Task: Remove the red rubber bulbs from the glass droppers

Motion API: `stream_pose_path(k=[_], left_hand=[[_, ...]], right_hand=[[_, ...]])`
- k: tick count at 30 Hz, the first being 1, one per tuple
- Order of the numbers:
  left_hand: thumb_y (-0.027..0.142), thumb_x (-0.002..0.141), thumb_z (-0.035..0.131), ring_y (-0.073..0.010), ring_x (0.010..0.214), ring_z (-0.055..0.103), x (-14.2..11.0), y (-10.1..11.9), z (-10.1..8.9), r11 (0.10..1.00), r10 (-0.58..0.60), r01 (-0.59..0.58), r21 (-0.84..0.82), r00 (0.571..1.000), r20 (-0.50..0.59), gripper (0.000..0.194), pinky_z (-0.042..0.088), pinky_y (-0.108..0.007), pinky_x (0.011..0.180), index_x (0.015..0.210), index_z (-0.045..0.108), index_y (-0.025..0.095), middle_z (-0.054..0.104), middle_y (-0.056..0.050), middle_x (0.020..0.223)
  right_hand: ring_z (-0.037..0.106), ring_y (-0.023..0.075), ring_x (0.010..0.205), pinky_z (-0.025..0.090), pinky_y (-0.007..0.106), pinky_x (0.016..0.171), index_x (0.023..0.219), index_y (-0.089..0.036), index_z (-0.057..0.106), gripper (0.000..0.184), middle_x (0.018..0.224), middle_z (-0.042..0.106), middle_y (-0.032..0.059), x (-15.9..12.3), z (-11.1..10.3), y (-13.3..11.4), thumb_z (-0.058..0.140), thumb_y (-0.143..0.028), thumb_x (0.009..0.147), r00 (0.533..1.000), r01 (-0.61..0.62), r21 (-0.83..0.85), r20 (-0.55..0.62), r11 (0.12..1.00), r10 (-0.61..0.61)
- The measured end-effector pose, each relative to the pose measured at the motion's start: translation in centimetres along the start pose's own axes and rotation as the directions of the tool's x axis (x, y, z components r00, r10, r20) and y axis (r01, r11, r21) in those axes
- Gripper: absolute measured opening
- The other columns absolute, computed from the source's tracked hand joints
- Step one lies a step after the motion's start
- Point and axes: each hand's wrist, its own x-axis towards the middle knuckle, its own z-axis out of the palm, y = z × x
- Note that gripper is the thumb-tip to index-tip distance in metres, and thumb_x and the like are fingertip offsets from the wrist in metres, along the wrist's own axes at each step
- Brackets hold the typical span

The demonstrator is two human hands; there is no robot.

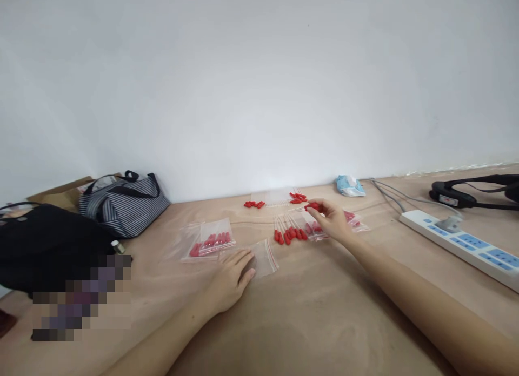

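My left hand (233,276) lies flat on the table with fingers stretched out, its fingertips on an empty clear zip bag (265,257). My right hand (330,219) reaches forward and pinches a red-capped dropper (313,206) between thumb and fingers. Just left of that hand lies a loose row of red-capped droppers (288,233). A filled zip bag of droppers (211,241) lies left of the empty one. More red droppers (298,197) and red caps (254,204) lie near the wall.
A striped bag (124,203) and a black bag (48,246) sit at the left. A white power strip (462,243) with cables, a black headset (474,192) and a blue tissue pack (349,186) lie at the right.
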Motion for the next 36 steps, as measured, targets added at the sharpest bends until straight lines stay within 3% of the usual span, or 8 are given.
stream_pose_path(k=[4, 11, 16, 21, 25, 27, 31, 36], left_hand=[[0.034, 0.084, 0.040, -0.0237, 0.099, 0.053, 0.8, 0.6, -0.9, 0.999, -0.016, 0.018, 0.051, 0.999, -0.041, 0.027, 0.040, -0.041, 0.087, 0.097, 0.057, 0.017, 0.060, -0.008, 0.104], [0.018, 0.077, 0.046, -0.0200, 0.085, 0.056, 3.7, -0.9, -1.7, 0.984, -0.158, 0.155, -0.087, 0.987, -0.030, 0.007, 0.042, -0.032, 0.075, 0.076, 0.054, 0.017, 0.060, -0.005, 0.084], [0.017, 0.067, 0.055, -0.0194, 0.075, 0.056, 4.5, -1.2, -1.8, 0.956, -0.244, 0.248, -0.159, 0.969, 0.043, 0.010, 0.041, -0.029, 0.065, 0.074, 0.048, 0.018, 0.057, -0.001, 0.073], [0.018, 0.070, 0.047, -0.0126, 0.058, 0.051, 3.9, -1.1, -1.2, 0.926, -0.192, 0.225, -0.303, 0.972, 0.136, 0.004, 0.038, -0.022, 0.053, 0.070, 0.043, 0.019, 0.050, 0.004, 0.060], [0.022, 0.073, 0.041, -0.0103, 0.052, 0.048, 3.1, -2.2, -1.4, 0.892, -0.184, 0.157, -0.423, 0.983, -0.022, 0.004, 0.038, -0.021, 0.050, 0.072, 0.042, 0.019, 0.046, 0.005, 0.059], [0.025, 0.074, 0.041, -0.0096, 0.050, 0.049, 2.8, -4.1, -2.5, 0.852, -0.285, 0.188, -0.488, 0.949, -0.132, 0.006, 0.039, -0.020, 0.048, 0.074, 0.040, 0.019, 0.047, 0.005, 0.062], [0.024, 0.073, 0.045, -0.0086, 0.048, 0.052, 1.7, -10.0, -5.6, 0.784, -0.569, 0.382, -0.489, 0.757, -0.320, 0.011, 0.042, -0.020, 0.048, 0.075, 0.036, 0.019, 0.046, 0.006, 0.065], [0.015, 0.071, 0.048, -0.0082, 0.050, 0.050, -1.3, -15.1, -7.3, 0.784, -0.621, 0.563, -0.262, 0.703, -0.346, 0.013, 0.038, -0.018, 0.055, 0.069, 0.036, 0.018, 0.045, 0.009, 0.054]], right_hand=[[0.057, 0.0166, 0.083, 0.044, 0.032, 0.077, 0.091, -0.020, 0.061, 0.019, 0.089, 0.061, 0.0058, -1.2, 1.0, 0.5, 0.047, -0.026, 0.079, 0.981, 0.182, -0.316, 0.128, 0.931, -0.148], [0.055, 0.0153, 0.085, 0.045, 0.028, 0.077, 0.097, -0.018, 0.062, 0.034, 0.096, 0.057, 0.0074, -2.6, 1.6, 1.1, 0.042, -0.007, 0.070, 0.920, 0.263, -0.457, 0.384, 0.850, -0.078], [0.053, 0.0158, 0.087, 0.040, 0.028, 0.080, 0.092, -0.015, 0.062, 0.041, 0.096, 0.056, 0.0079, -2.8, 1.9, 0.9, 0.038, 0.000, 0.062, 0.905, 0.240, -0.531, 0.425, 0.812, 0.011], [0.051, 0.0174, 0.087, 0.030, 0.034, 0.081, 0.092, -0.017, 0.062, 0.039, 0.094, 0.059, 0.0061, -3.0, 2.0, 0.2, 0.038, -0.003, 0.064, 0.899, 0.223, -0.610, 0.430, 0.761, 0.082], [0.049, 0.0187, 0.090, 0.021, 0.039, 0.081, 0.089, -0.021, 0.061, 0.035, 0.094, 0.060, 0.0039, -3.2, 1.8, -0.3, 0.039, -0.007, 0.067, 0.928, 0.232, -0.651, 0.372, 0.723, 0.037], [0.048, 0.0185, 0.090, 0.019, 0.040, 0.082, 0.087, -0.022, 0.061, 0.030, 0.095, 0.059, 0.0034, -3.4, 1.8, -0.4, 0.040, -0.010, 0.070, 0.945, 0.237, -0.666, 0.326, 0.708, -0.009], [0.047, 0.0176, 0.088, 0.017, 0.039, 0.082, 0.084, -0.021, 0.062, 0.025, 0.092, 0.058, 0.0028, -3.8, 2.2, -0.2, 0.041, -0.014, 0.071, 0.964, 0.229, -0.686, 0.257, 0.691, -0.064], [0.047, 0.0168, 0.087, 0.017, 0.039, 0.083, 0.083, -0.022, 0.062, 0.030, 0.093, 0.057, 0.0024, -4.4, 2.7, -0.4, 0.041, -0.008, 0.067, 0.960, 0.247, -0.679, 0.270, 0.691, -0.078]])
